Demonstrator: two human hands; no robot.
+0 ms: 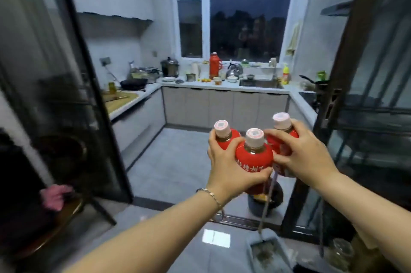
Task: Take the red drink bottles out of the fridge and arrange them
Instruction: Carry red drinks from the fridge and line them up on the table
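Left grip (pixel 224 161) and right grip (pixel 304 157) together clasp three red drink bottles (pixel 254 157), upright and touching.

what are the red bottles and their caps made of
Bottles: probably clear plastic, since brown drink shows at the necks; a glossy red printed sleeve covers the bodies. Caps: pale pink, matte, probably plastic, each with a printed square on top.

Three red bottles (pixel 223 131) (pixel 254 157) (pixel 281 122); two hands (pixel 229 168) (pixel 304 154)

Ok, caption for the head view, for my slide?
Left hand and right hand hold three red pink-capped plastic drink bottles upright before a white kitchen counter.
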